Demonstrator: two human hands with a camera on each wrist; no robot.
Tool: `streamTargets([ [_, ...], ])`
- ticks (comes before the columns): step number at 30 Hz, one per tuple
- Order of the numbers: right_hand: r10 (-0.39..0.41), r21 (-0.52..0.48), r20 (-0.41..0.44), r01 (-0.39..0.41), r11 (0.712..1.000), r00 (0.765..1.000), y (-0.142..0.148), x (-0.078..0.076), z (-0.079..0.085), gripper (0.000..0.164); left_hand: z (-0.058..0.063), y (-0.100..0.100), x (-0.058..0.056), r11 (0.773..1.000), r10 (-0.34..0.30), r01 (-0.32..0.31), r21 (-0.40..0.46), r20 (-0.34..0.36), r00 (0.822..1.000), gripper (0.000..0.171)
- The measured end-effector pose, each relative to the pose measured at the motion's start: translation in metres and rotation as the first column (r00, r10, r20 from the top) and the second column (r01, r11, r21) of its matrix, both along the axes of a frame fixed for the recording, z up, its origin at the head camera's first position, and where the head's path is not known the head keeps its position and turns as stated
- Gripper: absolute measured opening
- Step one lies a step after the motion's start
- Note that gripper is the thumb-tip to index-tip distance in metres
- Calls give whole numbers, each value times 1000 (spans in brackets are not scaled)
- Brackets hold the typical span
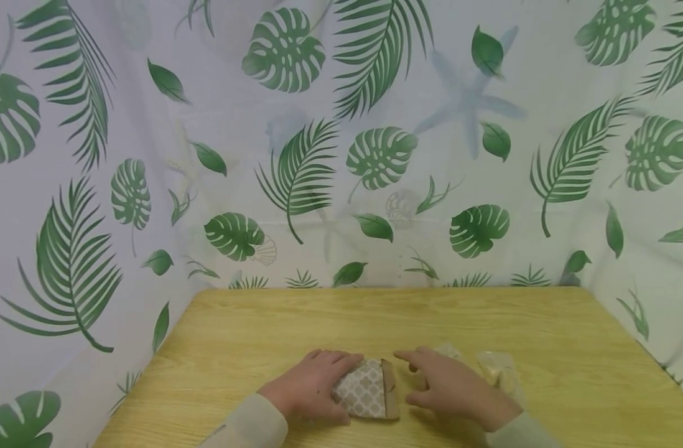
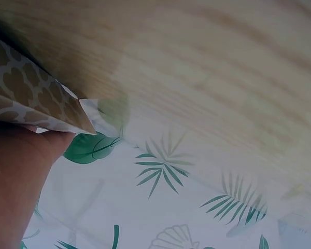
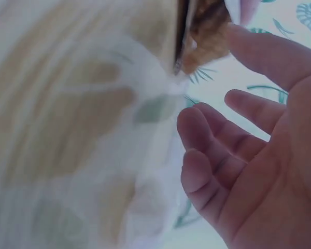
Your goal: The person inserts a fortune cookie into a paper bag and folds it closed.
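A small patterned cardboard box (image 1: 361, 392), beige with a white lattice print, lies near the front of the table. Its brown end flap (image 1: 391, 389) stands out on the right side. My left hand (image 1: 313, 387) grips the box from the left, fingers over the far side and thumb at the near side. In the left wrist view a corner of the box (image 2: 28, 88) shows above part of that hand (image 2: 15, 181). My right hand (image 1: 453, 387) is just right of the flap, fingers loosely bent and holding nothing. The right wrist view shows its palm (image 3: 269, 166) beside the box's brown end (image 3: 210, 39).
A clear plastic packet with pale yellowish contents (image 1: 501, 373) lies right of my right hand. Another clear packet (image 1: 449, 351) is partly hidden behind that hand. The wooden table (image 1: 375, 317) meets a leaf-printed white cloth (image 1: 319, 261) at the back and sides.
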State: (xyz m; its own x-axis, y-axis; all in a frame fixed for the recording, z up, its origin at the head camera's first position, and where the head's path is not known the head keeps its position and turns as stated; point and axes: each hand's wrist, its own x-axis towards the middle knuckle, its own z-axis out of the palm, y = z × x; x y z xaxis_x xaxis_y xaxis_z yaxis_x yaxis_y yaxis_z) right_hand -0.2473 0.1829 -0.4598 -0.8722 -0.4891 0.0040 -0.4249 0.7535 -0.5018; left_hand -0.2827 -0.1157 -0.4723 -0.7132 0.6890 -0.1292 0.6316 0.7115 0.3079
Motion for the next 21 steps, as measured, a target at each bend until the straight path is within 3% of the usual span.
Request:
streamTargets([
  [6, -53, -5, -79, 53, 999, 995, 19, 7, 11, 66, -2, 0, -1, 1000, 0, 0, -9, 4, 1000, 97],
  [15, -164, -36, -3, 164, 986, 986, 55, 7, 16, 67, 1, 0, 1, 1000, 10, -10, -13, 3, 1000, 97],
  [21, -203, -31, -43, 202, 979, 978, 83, 6, 16, 68, 3, 2, 4, 1000, 14, -14, 4, 2, 1000, 97],
])
